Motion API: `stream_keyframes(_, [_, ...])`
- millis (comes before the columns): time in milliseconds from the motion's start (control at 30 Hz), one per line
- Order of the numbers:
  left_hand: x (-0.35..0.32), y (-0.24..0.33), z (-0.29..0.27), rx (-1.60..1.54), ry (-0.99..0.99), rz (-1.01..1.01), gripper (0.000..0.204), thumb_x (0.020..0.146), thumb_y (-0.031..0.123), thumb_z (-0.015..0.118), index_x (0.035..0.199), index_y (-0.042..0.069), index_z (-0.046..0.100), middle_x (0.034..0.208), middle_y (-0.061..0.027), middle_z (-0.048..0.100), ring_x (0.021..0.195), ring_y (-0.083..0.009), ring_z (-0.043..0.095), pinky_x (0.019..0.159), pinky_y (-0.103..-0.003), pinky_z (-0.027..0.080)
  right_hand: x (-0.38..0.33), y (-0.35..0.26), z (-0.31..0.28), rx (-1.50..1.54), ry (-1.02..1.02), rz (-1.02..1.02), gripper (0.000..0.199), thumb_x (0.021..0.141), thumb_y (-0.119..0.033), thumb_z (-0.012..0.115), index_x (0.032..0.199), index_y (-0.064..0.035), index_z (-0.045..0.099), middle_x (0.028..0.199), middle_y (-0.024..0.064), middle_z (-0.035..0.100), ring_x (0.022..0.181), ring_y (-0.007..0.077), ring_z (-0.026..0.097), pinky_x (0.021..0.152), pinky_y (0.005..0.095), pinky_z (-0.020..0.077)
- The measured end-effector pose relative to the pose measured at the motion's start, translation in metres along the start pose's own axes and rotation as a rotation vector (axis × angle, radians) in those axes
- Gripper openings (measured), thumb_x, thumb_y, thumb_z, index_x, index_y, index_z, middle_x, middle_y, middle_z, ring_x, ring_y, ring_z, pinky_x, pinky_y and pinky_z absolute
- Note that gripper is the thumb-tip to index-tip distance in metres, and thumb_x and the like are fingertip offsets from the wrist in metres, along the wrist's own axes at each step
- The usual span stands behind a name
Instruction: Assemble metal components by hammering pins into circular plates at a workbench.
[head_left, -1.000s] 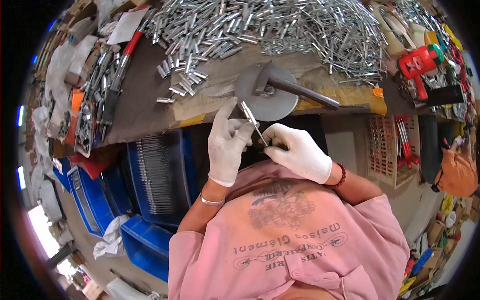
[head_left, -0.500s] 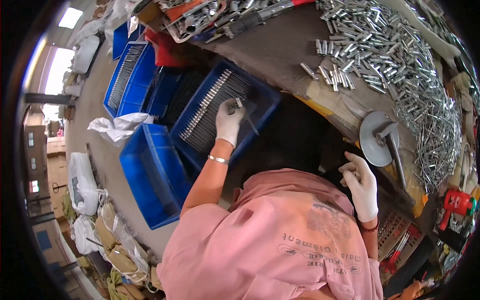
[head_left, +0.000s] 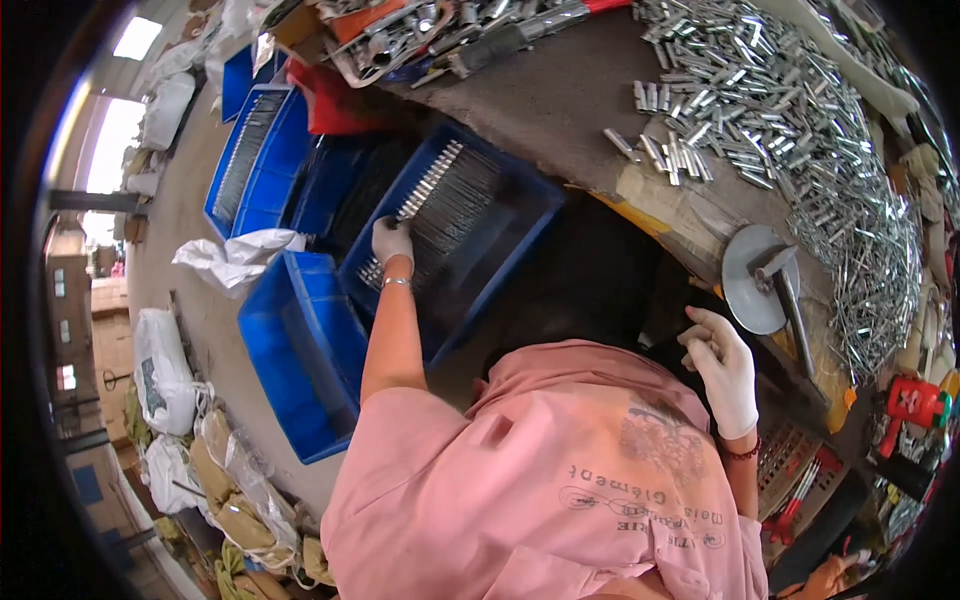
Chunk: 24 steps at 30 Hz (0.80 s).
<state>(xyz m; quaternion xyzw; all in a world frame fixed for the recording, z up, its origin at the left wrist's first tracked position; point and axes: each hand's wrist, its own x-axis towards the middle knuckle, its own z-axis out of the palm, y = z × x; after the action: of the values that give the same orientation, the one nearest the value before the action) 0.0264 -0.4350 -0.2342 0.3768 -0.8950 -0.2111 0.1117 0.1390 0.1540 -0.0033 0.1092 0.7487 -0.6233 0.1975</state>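
Note:
My left hand (head_left: pixel 393 241), in a white glove with bare or dark fingertips, is at the left side of a blue bin (head_left: pixel 520 225). Its fingers are curled at the silver ends of a row of thin dark rods (head_left: pixel 455 205) lying side by side there. What they pinch, if anything, is hidden. On the right, my gloved right hand (head_left: pixel 724 378) hovers beside the bench edge, index finger stretched out and the others loosely bent, with nothing in it. Close to it is a round grey plate with a bar (head_left: pixel 757 280).
Small silver metal tubes (head_left: pixel 760 100) lie heaped across the bench (head_left: pixel 540 90). An empty blue bin (head_left: pixel 305 350) stands left of the rod bin. Another blue bin (head_left: pixel 250 160) with rods is farther back. A red-and-green tool (head_left: pixel 915 403) lies at the right.
My left hand has moved left and slightly down, from above the bin's middle to the row's silver ends. The rod it held is no longer distinguishable. The right hand has barely moved.

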Motion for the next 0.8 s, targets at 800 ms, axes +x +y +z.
stream_keyframes(800, [-0.146, 0.381, -0.092, -0.109, -0.385, 1.586, 0.015, 0.088, 0.005, 0.075, 0.103, 0.008, 0.074, 0.105, -0.0135, 0.072, 0.100, -0.0366, 0.070, 0.088, -0.044, 0.056, -0.035, -0.019, -0.079, -0.685, 0.658, -0.551, 0.006, 0.092, -0.018, 0.073, 0.094, -0.0129, 0.075, 0.092, 0.0106, 0.070, 0.089, 0.0337, 0.072, 0.079, 0.0434, 0.0579])
